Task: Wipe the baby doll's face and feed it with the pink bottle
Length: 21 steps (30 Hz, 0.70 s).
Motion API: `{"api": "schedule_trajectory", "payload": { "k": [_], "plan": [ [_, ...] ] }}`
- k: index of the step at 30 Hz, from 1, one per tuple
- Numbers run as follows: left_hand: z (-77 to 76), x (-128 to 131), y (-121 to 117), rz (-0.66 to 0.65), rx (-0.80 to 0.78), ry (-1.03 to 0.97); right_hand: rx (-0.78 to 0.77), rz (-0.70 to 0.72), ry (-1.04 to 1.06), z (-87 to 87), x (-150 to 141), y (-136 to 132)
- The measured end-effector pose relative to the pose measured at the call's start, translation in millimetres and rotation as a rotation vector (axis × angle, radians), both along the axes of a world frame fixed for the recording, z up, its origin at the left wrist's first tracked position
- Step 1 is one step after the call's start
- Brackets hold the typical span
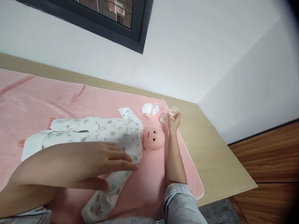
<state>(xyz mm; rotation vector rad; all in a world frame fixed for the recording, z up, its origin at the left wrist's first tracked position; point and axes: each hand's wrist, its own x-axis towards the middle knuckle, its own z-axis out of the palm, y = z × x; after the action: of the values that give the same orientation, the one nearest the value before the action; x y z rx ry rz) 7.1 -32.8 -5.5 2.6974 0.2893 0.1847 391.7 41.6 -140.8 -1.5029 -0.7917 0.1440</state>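
Doll (pixel 112 132) stretches crosswise, head (pixel 157 139) rightward; right hand (pixel 174 122) holds clear plastic piece (pixel 174 111).

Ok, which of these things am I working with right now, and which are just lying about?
Seemingly in use:
- clear plastic piece, in the right hand
- baby doll in a printed white outfit, below the left hand

Apparently just lying there:
- other clear plastic piece
- white bundle
- pink blanket
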Motion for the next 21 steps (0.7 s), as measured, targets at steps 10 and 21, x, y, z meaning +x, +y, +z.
{"api": "schedule_trajectory", "payload": {
  "k": [10,21],
  "plan": [
    [-12.9,36.6,40.4,0.324,-0.011,-0.457,0.298,0.327,0.095,69.1,-58.4,-22.2],
    [-35.1,65.5,47.7,0.642,0.135,-0.476,0.191,0.756,0.132,81.1,-171.6,-61.9]
  ]
}}
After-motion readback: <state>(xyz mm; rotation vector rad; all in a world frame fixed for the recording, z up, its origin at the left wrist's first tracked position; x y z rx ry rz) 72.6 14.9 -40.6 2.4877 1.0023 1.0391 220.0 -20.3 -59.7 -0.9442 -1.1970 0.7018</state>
